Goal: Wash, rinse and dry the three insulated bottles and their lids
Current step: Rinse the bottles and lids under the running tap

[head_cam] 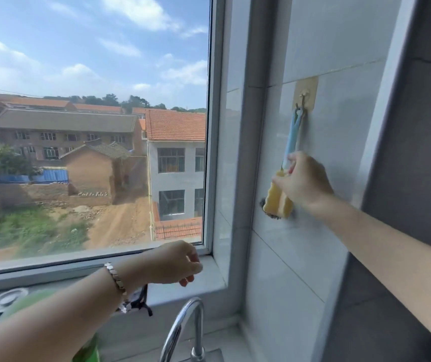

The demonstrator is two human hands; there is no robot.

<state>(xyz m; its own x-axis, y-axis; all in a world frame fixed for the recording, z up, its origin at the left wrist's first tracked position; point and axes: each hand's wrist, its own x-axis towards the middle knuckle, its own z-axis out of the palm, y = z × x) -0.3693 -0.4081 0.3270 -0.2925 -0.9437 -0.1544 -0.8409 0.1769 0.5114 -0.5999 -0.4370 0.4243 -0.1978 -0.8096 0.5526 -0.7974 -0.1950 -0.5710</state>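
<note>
Your right hand [304, 180] grips the sponge brush [278, 199] at centre right, fingers curled where the blue handle meets the yellow sponge. The handle's loop hangs on the wall hook [303, 96]. Your left hand [172, 262] hovers over the window sill [209, 280], fingers loosely curled, holding nothing. A blurred green object [88, 348] lies at lower left beneath your forearm.

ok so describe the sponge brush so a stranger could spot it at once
Start at the big window, then look right to the pale tiled wall beside it. A small gold hook is stuck there, and the sponge brush hangs from it, gripped by the right hand. Its light blue handle and yellow sponge head set it apart from the hook.
</note>
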